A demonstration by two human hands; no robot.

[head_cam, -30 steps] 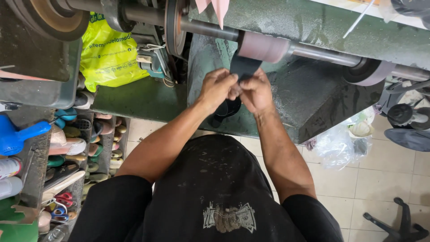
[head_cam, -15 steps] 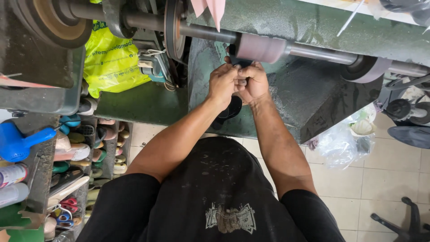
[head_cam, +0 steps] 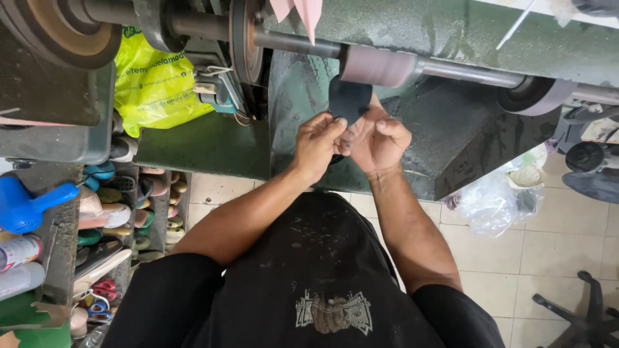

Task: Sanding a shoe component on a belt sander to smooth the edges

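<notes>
A dark flat sole-shaped piece is held upright between both hands, its top edge just under the pinkish sanding drum on a long horizontal shaft. My left hand grips its left lower edge and my right hand grips its right side, fingers pinched together. The piece's lower part is hidden behind my fingers. I stand close to the green machine body, wearing a black apron.
Another drum and several discs sit along the same shaft. A yellow plastic bag hangs at left above shelves of shoe parts. A blue brush, a clear bag and a chair base lie around.
Both hands dropped slightly from the drum, bringing the dark piece down so its top now shows below the drum. The view shifted a little.
</notes>
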